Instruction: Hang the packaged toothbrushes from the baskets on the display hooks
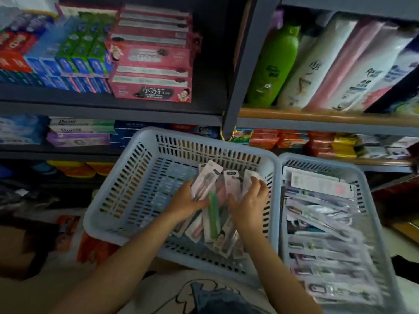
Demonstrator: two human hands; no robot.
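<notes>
Two pale blue slotted baskets stand in front of me. The left basket (127, 196) holds a loose fan of packaged toothbrushes (212, 225) on its right side. Inside it, my left hand (186, 201) grips a pink-and-white toothbrush pack (207, 177) by its lower part. My right hand (250, 200) has its fingers curled over another pale pack (248, 177) at the pile's right edge. The right basket (385, 252) is filled with several stacked toothbrush packs (324, 223). No display hooks are in view.
Dark shelves rise behind the baskets. Boxed toothpaste (149, 64) fills the upper left shelf; shampoo bottles (274, 64) lean on the upper right one. Small packets (294, 139) line the lower shelves. Bags and boxes (68, 225) lie on the floor at left.
</notes>
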